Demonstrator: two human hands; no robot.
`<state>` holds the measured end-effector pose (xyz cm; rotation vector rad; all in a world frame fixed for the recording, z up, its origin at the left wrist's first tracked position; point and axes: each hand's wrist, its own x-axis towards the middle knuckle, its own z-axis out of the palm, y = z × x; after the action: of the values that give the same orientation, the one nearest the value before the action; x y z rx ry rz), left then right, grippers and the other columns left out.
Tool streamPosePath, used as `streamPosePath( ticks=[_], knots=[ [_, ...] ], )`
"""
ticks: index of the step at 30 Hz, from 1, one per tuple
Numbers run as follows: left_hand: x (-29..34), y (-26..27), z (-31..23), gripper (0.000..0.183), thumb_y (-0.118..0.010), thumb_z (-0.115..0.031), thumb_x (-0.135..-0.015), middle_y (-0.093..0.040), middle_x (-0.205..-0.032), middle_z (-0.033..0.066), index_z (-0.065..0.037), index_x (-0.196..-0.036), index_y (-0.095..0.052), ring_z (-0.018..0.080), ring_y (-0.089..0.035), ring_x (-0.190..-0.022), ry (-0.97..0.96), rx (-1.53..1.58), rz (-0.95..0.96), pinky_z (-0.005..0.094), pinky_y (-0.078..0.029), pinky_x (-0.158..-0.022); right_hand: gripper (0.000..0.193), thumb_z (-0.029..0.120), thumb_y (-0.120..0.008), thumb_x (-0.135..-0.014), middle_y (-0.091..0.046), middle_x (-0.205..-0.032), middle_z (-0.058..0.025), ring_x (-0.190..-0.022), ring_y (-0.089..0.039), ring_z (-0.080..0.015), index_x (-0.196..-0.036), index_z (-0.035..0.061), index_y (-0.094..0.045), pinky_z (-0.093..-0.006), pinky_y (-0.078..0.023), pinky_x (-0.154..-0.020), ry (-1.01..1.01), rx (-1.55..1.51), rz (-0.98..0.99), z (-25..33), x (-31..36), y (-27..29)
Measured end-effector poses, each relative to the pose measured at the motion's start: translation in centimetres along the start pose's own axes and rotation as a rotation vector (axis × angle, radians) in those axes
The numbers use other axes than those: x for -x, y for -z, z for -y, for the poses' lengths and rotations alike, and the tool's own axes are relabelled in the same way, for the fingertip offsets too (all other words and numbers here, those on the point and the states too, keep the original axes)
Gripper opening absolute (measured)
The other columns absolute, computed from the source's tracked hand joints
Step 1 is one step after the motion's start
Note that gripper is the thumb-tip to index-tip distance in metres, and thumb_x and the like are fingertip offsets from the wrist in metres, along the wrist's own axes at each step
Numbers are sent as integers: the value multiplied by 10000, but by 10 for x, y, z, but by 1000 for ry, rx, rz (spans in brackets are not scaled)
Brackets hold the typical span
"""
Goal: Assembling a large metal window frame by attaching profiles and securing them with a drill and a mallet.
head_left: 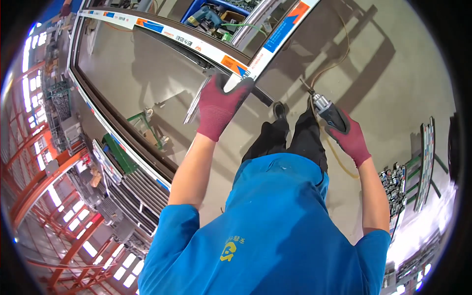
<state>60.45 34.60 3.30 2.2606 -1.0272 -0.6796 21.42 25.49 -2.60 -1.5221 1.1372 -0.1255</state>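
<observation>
At the near corner of a large window-like metal frame (183, 41), my left hand (216, 110) in a maroon and black glove is closed over the profile. White protective film with orange and blue patches covers the frame's faces. Over to the right, my right hand (351, 142), gloved alike, grips a handheld rotary air tool (322, 103) with a dark body, a silver collar and a thin bit. The bit points up and left, apart from the frame. A yellowish hose (348, 42) runs along the floor near it.
Beyond the frame stands a blue bin (199, 6) with a power tool and small parts. Stacked long profiles (142, 196) lie on the left beside a green stand (118, 152). A rack of profiles (425, 164) and a pile of metal pieces (392, 187) are at right.
</observation>
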Motion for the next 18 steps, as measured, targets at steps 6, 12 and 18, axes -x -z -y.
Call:
streamPosePath(
  ticks=[6,12,18],
  knots=[
    [-18,-1,13,560,-845,-465,-822,-753,-1015,223,59,-990,-739,340,-732,-958,128,165,23,419,-556,-858,608,318,-769,-914,-684,-909,-58,-665,-612,-126,-1442,79,-582,-291,-490,-584,-393,-34,-1,50,-46,-4],
    [-20,7,-21,473,-714,-509,-915,-738,-960,199,-40,-953,-764,406,-690,-941,183,31,142,463,-537,-843,495,434,-620,-1021,-635,-854,-10,-559,-534,-93,-1398,114,-587,-247,-407,-478,-243,-237,-134,23,-134,8],
    [-5,4,1,331,-685,-377,-956,-711,-936,200,-50,-946,-732,413,-675,-901,171,105,-4,516,-523,-787,440,511,-572,-1044,-696,-866,-50,-578,-603,-134,-1228,122,-668,-281,-443,-466,-238,-489,-61,20,-254,12]
  ],
)
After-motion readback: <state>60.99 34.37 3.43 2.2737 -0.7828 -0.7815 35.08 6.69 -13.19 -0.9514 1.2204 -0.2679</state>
